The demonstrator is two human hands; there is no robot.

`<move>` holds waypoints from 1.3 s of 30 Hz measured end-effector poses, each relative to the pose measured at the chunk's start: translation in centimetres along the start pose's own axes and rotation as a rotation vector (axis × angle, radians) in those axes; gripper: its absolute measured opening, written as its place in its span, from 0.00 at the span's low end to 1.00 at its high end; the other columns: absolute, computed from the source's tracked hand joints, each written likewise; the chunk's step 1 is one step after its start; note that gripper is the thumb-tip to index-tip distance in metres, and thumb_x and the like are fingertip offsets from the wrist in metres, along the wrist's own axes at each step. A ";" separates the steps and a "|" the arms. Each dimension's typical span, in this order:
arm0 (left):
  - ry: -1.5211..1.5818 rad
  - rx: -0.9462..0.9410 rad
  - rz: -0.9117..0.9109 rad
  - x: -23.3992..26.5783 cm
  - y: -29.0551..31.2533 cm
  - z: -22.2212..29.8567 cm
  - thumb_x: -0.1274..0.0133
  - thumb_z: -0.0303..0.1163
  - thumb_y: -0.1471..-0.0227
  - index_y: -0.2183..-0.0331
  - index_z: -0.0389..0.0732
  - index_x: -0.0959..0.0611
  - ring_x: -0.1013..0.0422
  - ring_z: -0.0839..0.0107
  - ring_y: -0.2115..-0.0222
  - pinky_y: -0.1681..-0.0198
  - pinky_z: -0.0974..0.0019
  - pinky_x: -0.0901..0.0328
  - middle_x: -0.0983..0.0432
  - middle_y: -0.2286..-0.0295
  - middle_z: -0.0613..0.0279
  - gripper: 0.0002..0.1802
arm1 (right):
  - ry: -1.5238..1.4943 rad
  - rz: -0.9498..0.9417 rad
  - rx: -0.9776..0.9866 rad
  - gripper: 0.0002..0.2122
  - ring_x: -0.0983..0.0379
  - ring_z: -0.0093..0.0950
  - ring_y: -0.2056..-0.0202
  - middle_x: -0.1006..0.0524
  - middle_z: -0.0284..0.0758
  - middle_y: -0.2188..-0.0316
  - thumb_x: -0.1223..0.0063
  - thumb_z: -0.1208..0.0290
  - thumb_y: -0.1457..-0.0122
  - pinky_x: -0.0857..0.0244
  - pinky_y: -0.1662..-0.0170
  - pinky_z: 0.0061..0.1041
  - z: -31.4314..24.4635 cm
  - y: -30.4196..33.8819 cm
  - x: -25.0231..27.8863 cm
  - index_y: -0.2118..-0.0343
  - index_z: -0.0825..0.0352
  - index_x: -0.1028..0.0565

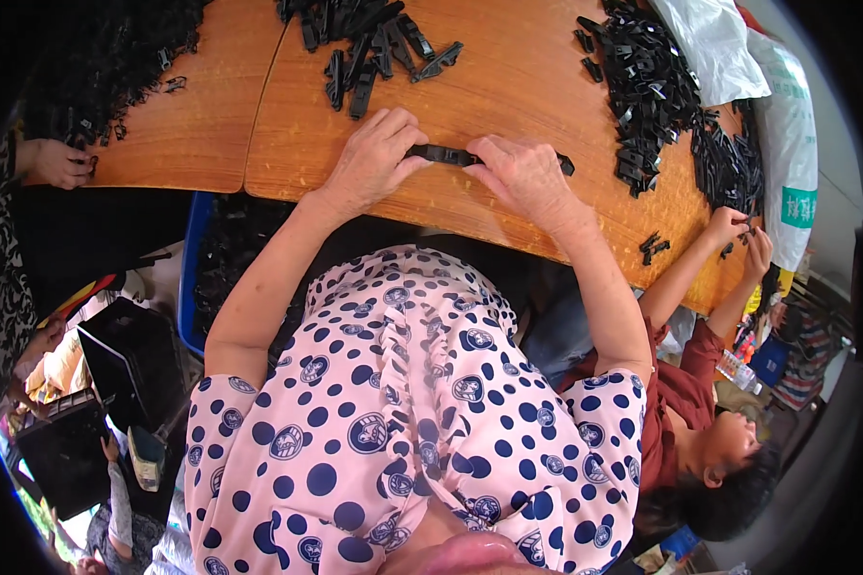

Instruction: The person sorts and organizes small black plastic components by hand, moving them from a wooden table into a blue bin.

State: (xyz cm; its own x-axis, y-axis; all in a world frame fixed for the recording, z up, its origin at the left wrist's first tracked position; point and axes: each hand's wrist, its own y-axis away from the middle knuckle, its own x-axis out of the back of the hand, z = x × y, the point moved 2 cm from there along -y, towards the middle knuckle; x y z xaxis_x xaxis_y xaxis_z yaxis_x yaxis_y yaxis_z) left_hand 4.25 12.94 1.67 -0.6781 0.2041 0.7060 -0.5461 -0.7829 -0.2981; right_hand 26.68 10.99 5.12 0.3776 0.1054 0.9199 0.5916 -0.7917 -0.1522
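Note:
A narrow black plastic clip-like piece [443,155] spans the gap between my two hands, just above the table's near edge. Its left end is pinched by my left hand [379,156], thumb below and fingers curled over. My right hand [525,174] grips it from the other side, its fingers hiding part of it. Beyond my right fingers a black end [566,165] shows; whether it belongs to this same piece I cannot tell. Ahead of my left hand lies a loose heap of similar black pieces [362,86].
The brown wooden table [508,81] has a seam left of me. Larger black heaps lie at right [642,91] and far left [115,57]. A blue bin [188,278] stands below the edge. Co-workers' hands [729,230] handle small black parts at right; another hand [62,163] is at left.

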 end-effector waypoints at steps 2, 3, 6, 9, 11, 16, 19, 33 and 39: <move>0.032 0.002 0.004 0.0 0.1 -0.2 0.35 0.29 0.57 0.67 0.34 0.20 0.30 0.58 0.62 0.60 0.60 0.33 0.28 0.64 0.57 0.15 | -0.003 -0.036 -0.020 0.09 0.22 0.39 0.71 0.21 0.37 0.73 0.40 0.65 0.43 0.29 0.71 0.36 -0.6 -0.4 0.1 0.65 0.64 0.27; 0.046 -0.014 0.009 0.0 0.0 -0.4 0.35 0.29 0.56 0.68 0.34 0.20 0.30 0.58 0.63 0.60 0.60 0.33 0.28 0.65 0.57 0.14 | -0.006 -0.064 -0.036 0.09 0.22 0.39 0.71 0.22 0.37 0.74 0.41 0.65 0.43 0.30 0.72 0.37 -0.8 -0.5 0.2 0.66 0.64 0.28; 0.077 -0.018 0.008 0.1 -0.1 -0.6 0.35 0.28 0.56 0.69 0.33 0.19 0.31 0.58 0.64 0.61 0.61 0.33 0.27 0.67 0.57 0.12 | -0.023 -0.088 -0.043 0.10 0.23 0.41 0.71 0.22 0.38 0.74 0.42 0.66 0.42 0.30 0.72 0.39 -0.8 -0.9 0.4 0.66 0.64 0.30; 0.092 -0.017 0.010 -0.1 -0.2 -0.8 0.35 0.28 0.56 0.69 0.33 0.19 0.31 0.59 0.66 0.62 0.61 0.34 0.27 0.69 0.57 0.12 | -0.060 -0.141 -0.099 0.10 0.23 0.44 0.70 0.23 0.40 0.76 0.42 0.67 0.42 0.31 0.72 0.40 -0.1 -0.6 0.5 0.65 0.65 0.30; 0.091 -0.021 0.019 -0.1 -0.2 -0.8 0.35 0.28 0.57 0.70 0.33 0.19 0.31 0.60 0.67 0.63 0.61 0.34 0.27 0.70 0.58 0.12 | -0.089 -0.118 -0.077 0.09 0.23 0.44 0.70 0.23 0.40 0.76 0.42 0.67 0.41 0.31 0.72 0.40 -0.2 -0.8 0.5 0.66 0.65 0.30; 0.103 -0.025 -0.003 0.0 -0.7 -0.7 0.36 0.27 0.57 0.70 0.32 0.19 0.31 0.60 0.68 0.64 0.61 0.35 0.27 0.71 0.58 0.11 | -0.102 -0.104 -0.108 0.09 0.23 0.45 0.71 0.23 0.42 0.76 0.43 0.67 0.41 0.31 0.72 0.41 -0.8 -1.1 0.0 0.66 0.65 0.30; 0.112 -0.026 0.018 -0.4 -0.7 -0.5 0.35 0.26 0.58 0.70 0.32 0.19 0.31 0.61 0.69 0.64 0.60 0.35 0.28 0.71 0.58 0.12 | -0.090 -0.078 -0.125 0.08 0.24 0.45 0.69 0.22 0.42 0.73 0.43 0.68 0.41 0.31 0.69 0.41 -1.5 -1.6 -1.5 0.65 0.66 0.29; -0.476 -0.175 0.039 0.1 -8.5 -2.2 0.41 0.29 0.47 0.57 0.38 0.24 0.27 0.57 0.61 0.60 0.56 0.30 0.26 0.64 0.57 0.15 | 0.168 0.232 -0.415 0.11 0.27 0.43 0.58 0.25 0.41 0.61 0.44 0.73 0.41 0.32 0.55 0.38 4.7 7.1 1.2 0.56 0.65 0.25; 0.181 0.254 -0.377 -0.8 -8.4 1.0 0.47 0.26 0.43 0.53 0.39 0.22 0.25 0.64 0.64 0.60 0.59 0.31 0.22 0.67 0.60 0.14 | -0.300 0.330 -0.385 0.07 0.28 0.49 0.60 0.26 0.45 0.64 0.51 0.75 0.37 0.33 0.57 0.40 5.5 7.2 0.3 0.57 0.65 0.26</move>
State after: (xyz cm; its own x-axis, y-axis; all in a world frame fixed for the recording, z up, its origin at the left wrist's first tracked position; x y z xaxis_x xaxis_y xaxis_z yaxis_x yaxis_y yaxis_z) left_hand 9.83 18.75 4.20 -0.5430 0.5828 0.6046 -0.6483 -0.7485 0.1392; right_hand 35.02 8.61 2.32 0.7162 -0.0628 0.6951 0.1284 -0.9671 -0.2197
